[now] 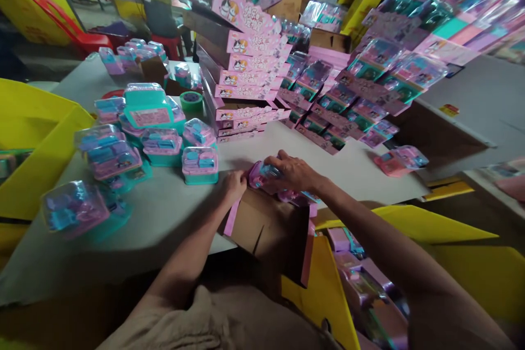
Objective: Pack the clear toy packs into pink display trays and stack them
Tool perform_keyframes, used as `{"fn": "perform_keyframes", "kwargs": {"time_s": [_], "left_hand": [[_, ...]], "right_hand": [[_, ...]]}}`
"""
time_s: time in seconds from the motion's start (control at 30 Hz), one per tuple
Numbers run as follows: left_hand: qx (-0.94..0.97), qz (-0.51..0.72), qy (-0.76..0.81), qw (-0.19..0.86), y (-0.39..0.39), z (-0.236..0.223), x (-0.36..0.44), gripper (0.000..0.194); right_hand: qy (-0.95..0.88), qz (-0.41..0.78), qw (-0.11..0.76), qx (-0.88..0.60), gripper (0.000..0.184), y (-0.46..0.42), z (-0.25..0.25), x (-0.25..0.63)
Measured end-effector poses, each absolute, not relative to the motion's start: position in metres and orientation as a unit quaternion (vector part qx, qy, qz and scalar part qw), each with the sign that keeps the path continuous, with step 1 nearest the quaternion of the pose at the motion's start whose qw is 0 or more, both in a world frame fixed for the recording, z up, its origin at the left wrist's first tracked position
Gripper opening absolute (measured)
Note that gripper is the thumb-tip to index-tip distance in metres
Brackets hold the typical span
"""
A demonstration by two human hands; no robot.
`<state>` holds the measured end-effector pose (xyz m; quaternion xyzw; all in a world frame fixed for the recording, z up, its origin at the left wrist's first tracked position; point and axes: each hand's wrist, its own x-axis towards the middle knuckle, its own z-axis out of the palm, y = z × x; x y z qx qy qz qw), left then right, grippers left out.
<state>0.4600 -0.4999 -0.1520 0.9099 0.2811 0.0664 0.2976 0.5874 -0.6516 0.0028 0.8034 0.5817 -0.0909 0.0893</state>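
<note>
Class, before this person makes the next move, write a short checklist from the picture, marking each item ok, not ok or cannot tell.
1. Right hand on a case: ok, fingers spread over its top.
2. Left hand steadying the box: cannot tell; it is by the far left corner.
3. Box open upward: ok, brown inside shows.
4. Box wholly on the table: not ok, the near end appears to jut past the edge.
5. Held case's lid shut: cannot tell, the hand hides it.

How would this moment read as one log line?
left hand: at carton corner; right hand: on plastic case; carton: open; stacked cartons: beyond
</note>
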Motion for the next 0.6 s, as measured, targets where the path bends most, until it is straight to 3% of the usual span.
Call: {"fn": "perform_keyframes", "kwargs": {"time_s": [0.4, 0.6], "left_hand": [[0.937, 0.020, 0.213, 0.278, -0.486, -0.121, 0.491, 0.025], [0.944, 0.018, 0.184, 0.274, -0.496, -0.124, 0.488, 0.020]], "right_hand": [[0.565, -0.109, 0.132, 0.807, 0.065, -0.644, -0.005, 0.585], [0.548, -0.084, 0.109, 0.825, 0.064, -0.643, -0.009, 0.587]]}}
